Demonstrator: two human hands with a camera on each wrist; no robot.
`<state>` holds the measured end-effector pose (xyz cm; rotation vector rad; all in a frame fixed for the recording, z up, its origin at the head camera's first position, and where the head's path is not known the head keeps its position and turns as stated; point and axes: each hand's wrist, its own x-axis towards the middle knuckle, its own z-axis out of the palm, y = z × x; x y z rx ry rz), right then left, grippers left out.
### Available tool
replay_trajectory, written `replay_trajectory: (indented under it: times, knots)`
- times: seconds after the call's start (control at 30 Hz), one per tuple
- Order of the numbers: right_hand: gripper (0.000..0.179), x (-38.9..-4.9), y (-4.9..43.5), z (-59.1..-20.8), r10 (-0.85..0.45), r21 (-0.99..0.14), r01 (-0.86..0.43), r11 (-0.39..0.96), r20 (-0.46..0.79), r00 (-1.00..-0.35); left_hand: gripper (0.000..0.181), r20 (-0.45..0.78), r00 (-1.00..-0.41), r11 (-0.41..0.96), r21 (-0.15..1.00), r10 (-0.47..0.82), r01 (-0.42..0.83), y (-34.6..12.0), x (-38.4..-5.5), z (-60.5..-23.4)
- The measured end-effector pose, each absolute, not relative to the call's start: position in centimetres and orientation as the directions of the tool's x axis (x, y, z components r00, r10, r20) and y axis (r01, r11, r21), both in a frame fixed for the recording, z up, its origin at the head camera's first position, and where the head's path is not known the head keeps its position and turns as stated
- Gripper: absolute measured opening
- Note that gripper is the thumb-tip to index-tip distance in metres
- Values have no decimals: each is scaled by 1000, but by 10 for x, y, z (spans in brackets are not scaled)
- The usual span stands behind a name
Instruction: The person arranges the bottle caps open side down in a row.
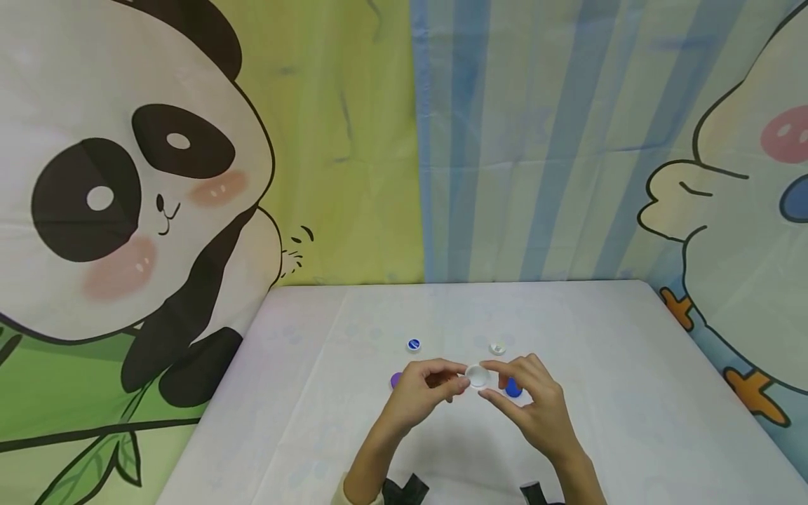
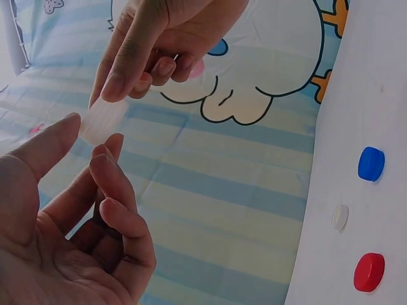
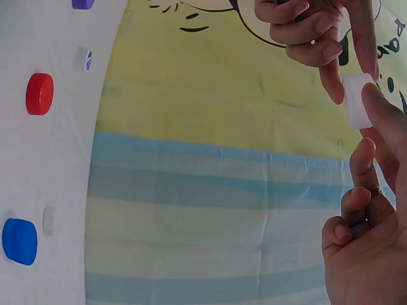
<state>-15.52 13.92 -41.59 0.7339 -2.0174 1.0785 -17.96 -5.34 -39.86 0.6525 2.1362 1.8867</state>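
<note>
A white ribbed bottle cap point(image 1: 477, 376) is held up above the table between both hands, its hollow side facing the head camera. My left hand point(image 1: 419, 393) pinches its left edge with thumb and fingertips. From the other side my right hand point(image 1: 536, 407) grips it between thumb and index finger. The right wrist view shows the right thumb lying across the ribbed side of the cap point(image 3: 358, 101). In the left wrist view the cap point(image 2: 103, 121) looks blurred and partly covered by fingers.
On the white table point(image 1: 328, 421) lie a blue cap point(image 2: 371, 164), a small white cap point(image 1: 497, 348), a red cap point(image 2: 369, 272), a small blue-and-white cap point(image 1: 413, 345) and a purple cap point(image 1: 395, 380). Behind hangs a cartoon curtain point(image 1: 353, 140).
</note>
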Motion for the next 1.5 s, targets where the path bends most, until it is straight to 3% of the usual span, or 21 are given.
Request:
replay_trajectory:
  times: [0.27, 0.73, 1.2, 1.5]
  knots:
    - [43, -166, 148, -442, -156, -446, -749, 490, 800, -579, 20, 98, -891, 110, 981, 443, 162, -52, -181, -402]
    - [46, -153, 136, -413, -174, -446, -741, 503, 787, -592, 21, 86, -896, 103, 984, 436, 145, -50, -185, -408]
    - [47, -170, 146, -446, -166, -465, -727, 506, 774, -611, 19, 105, -903, 91, 983, 417, 157, -48, -187, -407]
    - [43, -168, 145, -446, -144, -533, -635, 559, 691, -708, 20, 67, -914, 89, 990, 400, 111, -49, -188, -406]
